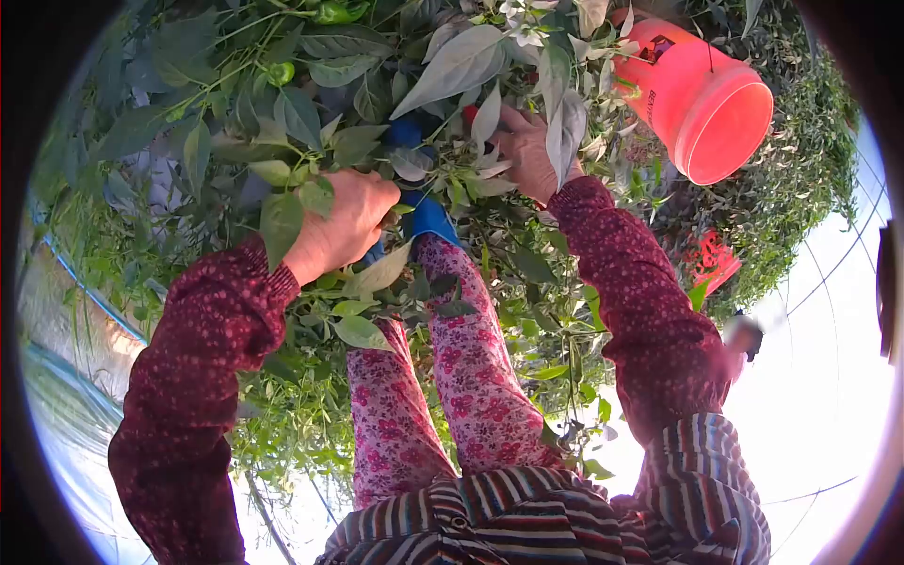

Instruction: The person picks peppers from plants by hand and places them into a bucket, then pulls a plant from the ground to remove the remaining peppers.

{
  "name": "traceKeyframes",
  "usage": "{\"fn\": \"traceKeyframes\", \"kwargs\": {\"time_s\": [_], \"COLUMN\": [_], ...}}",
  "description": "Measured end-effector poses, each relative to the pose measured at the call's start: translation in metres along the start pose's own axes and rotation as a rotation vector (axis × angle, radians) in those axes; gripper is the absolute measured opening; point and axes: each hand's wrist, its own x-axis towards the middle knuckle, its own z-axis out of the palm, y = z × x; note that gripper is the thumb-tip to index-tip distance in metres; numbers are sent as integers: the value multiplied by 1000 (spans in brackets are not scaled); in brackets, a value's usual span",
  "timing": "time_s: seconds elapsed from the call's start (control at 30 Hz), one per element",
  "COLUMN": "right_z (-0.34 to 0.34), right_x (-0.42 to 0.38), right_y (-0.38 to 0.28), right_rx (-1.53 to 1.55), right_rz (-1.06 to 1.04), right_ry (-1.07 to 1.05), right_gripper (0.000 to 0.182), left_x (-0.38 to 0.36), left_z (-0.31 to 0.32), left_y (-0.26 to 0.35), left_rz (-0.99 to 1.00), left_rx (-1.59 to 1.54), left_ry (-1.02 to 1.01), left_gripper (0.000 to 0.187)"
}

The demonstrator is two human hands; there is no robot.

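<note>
Among the leaves of a pepper plant [282,221], my left hand [341,222] is closed, its fingertips turned inward and hidden, so what it grips cannot be made out. My right hand [535,153] reaches into the foliage to the right, its fingers bent and partly covered by leaves. A small red thing [470,115] shows by its fingertips, too hidden to name. Green peppers [339,12] hang above my left hand, and a smaller green one [280,73] is lower down.
A red bucket [659,85] lies tilted in the plants at upper right, its round opening visible. Farther down is another red container [716,262]. A blurred person [742,337] is beyond my right sleeve. My blue-covered feet [431,218] are between my hands.
</note>
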Motion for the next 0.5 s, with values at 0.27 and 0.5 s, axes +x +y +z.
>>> {"fn": "traceKeyframes", "kwargs": {"time_s": [0.27,0.5], "right_z": [20,71], "right_x": [-35,-42], "right_y": [-7,5], "right_rx": [705,1573], "right_rz": [239,814], "right_ry": [69,-247], "right_gripper": [30,27], "left_x": [61,84], "left_z": [-29,-65], "left_y": [-7,-35], "left_rz": [-284,-235], "left_rx": [-237,-417], "left_ry": [407,456], "left_gripper": [20,20]}}
